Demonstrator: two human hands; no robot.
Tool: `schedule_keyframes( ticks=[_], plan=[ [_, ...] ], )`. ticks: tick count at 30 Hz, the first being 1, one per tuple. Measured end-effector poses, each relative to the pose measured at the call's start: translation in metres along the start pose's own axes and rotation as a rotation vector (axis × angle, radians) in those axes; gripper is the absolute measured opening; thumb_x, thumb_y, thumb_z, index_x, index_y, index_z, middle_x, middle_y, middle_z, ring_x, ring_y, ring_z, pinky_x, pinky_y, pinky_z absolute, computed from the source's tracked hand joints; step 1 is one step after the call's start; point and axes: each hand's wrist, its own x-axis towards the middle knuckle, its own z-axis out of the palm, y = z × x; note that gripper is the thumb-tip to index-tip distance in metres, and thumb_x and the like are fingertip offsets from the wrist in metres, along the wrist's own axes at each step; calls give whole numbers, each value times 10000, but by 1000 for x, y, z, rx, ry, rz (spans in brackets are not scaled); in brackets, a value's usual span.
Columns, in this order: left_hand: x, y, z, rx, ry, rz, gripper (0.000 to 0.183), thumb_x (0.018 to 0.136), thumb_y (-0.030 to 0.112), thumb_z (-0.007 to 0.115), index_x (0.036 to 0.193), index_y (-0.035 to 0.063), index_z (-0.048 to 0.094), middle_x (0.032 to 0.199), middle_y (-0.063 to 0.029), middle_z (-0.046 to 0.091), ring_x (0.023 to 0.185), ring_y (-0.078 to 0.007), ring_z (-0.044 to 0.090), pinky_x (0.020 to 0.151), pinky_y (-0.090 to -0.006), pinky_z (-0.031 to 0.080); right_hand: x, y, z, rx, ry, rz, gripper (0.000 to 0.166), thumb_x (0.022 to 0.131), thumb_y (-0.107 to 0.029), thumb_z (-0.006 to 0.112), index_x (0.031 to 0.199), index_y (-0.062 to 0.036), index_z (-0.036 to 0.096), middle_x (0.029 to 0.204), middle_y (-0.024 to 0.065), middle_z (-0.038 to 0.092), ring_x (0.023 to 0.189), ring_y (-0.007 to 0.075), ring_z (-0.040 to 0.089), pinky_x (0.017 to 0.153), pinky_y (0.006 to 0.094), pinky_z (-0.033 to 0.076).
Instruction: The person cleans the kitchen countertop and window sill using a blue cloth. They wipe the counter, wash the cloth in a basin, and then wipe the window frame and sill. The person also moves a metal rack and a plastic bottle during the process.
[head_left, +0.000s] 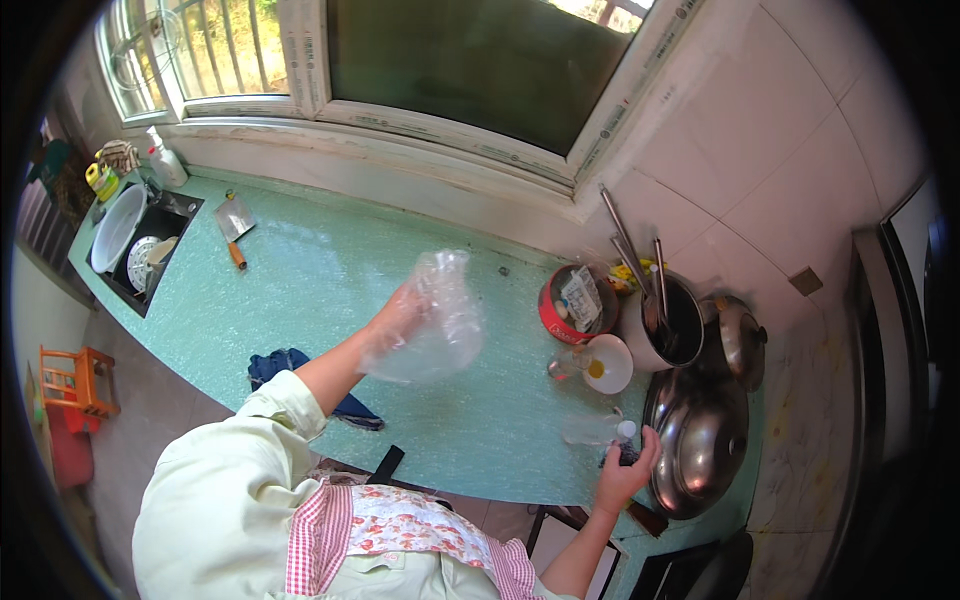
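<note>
My left hand (399, 315) is closed on a clear plastic bag (442, 330), held over the green countertop; the thin plastic covers part of the fingers. A dark blue cloth (281, 364) lies partly beneath my left forearm. At the right, my right hand (628, 469) is by a dark scrubber-like thing (628, 452), just below the white cap of a clear bottle (589, 430) lying on its side. Its thumb and fingers are spread; whether they touch the dark thing cannot be told.
Right of centre stand a red tin (559, 319), a white bowl (611, 364) with yellow liquid, a small glass bottle (562, 365), a utensil pot (645, 337) and a steel-lidded pan (697, 442). A cleaver (235, 221) lies near the sink (184, 206) at the left.
</note>
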Motion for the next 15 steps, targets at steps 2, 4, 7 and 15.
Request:
schedule_keyframes(
  ticks=[2,4,7,15],
  plan=[
    [-12,-30,-70,181,85,133,487,876,155,593,1348,67,516,1207,-87,601,1062,-148,566,896,-327,480,-2,-15,1,7,47,-11,478,749,21,637,1219,17,554,1228,177,559,1160,356,528,1031,442,389],
    [-47,5,-104,294,95,-1,463,867,150,596,1318,57,551,1196,-66,616,1041,-140,569,884,-317,479,-10,-26,-4,-40,110,-34,476,755,22,634,1224,13,555,1221,176,564,1161,355,528,1029,442,392],
    [-133,51,-197,479,149,-45,363,775,68,528,1112,42,661,973,3,669,857,-125,579,755,-316,476,-24,-44,0,-16,158,-56,456,755,14,641,1205,2,566,1210,172,575,1137,351,547,997,428,420],
    [-445,143,-371,1892,96,-1201,463,749,160,664,1210,145,629,1370,-129,528,1216,-356,527,1009,-410,459,-64,-84,56,222,-34,1,375,728,6,673,1095,-15,598,1064,153,623,977,319,606,842,386,482]
  ],
)
